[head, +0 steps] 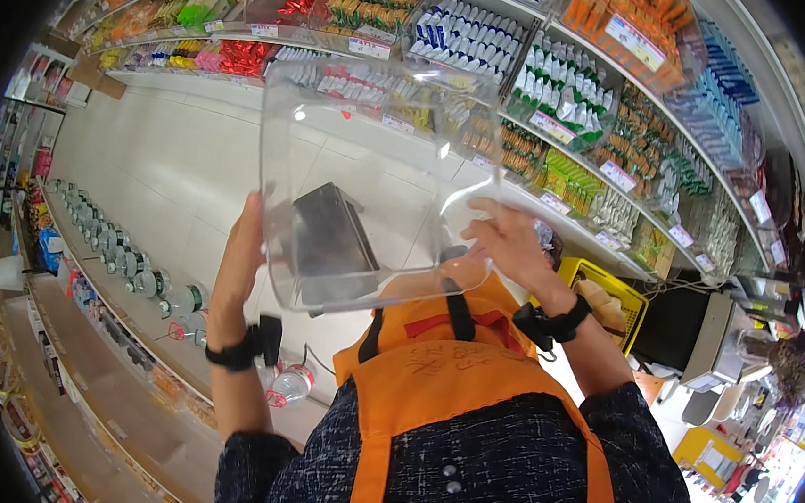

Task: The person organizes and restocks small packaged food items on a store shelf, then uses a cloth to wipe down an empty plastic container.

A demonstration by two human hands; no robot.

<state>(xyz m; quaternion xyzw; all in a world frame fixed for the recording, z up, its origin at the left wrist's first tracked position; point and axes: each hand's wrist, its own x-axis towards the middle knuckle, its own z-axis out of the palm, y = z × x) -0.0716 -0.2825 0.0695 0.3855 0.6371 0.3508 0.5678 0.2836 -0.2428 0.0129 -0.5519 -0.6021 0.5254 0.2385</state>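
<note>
In front of my chest a clear plastic bin [370,282] is held up at a tilt, and no goods show inside it. My left hand [240,260] presses flat along its left wall, thumb side up. At the opposite wall, my right hand [506,245] grips with bent fingers, some of them seen through the plastic. Both wrists wear black straps with small devices. Through the bin a dark box-like object [330,228] shows on the floor. An orange apron [448,390] covers my front.
Shelves of wrapped snacks in clear bins [466,33] curve across the far side and right. A yellow basket [601,295] stands at my right, by loose cables [663,279]. Large water bottles [119,250] line the floor beside the left shelf unit [114,399].
</note>
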